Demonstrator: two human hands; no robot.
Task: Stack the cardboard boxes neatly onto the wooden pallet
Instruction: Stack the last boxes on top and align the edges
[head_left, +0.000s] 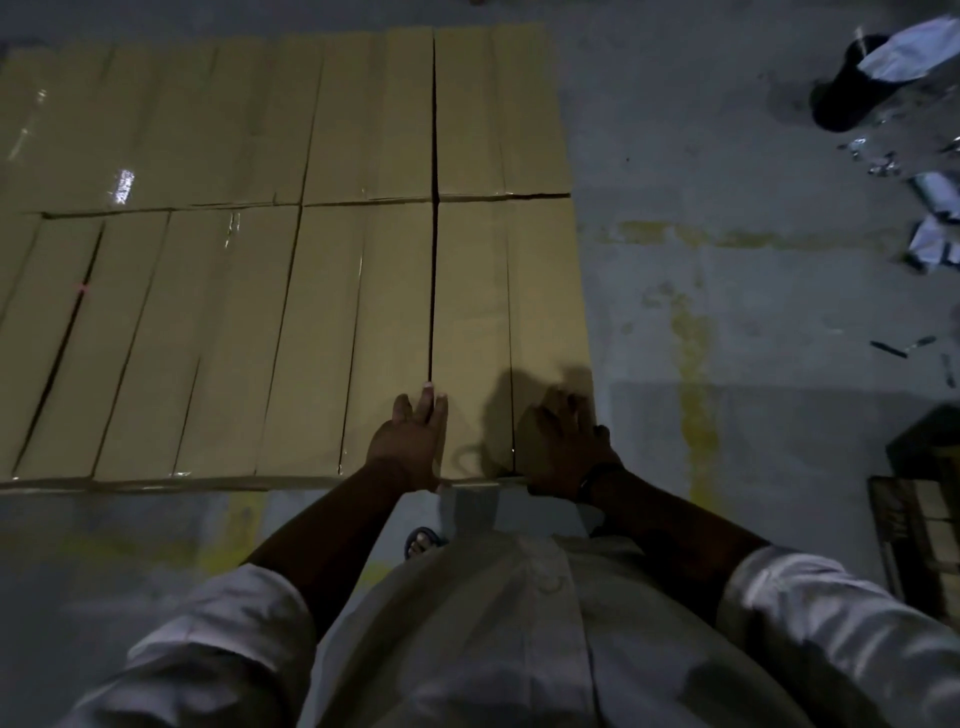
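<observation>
Beyond my pale shirt (467, 623), both hands lie flat, fingers straight, on the near-right cardboard box (488, 312). My left hand (410, 441) covers its seam with the neighbouring box (363, 338); my right hand (558, 447) rests near its outer edge.

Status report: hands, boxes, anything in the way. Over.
Left hand flat over the seam, right hand flat on near corner box. Boxes in two rows; pallet unseen. Silvery scraps on floor, off right.
</observation>
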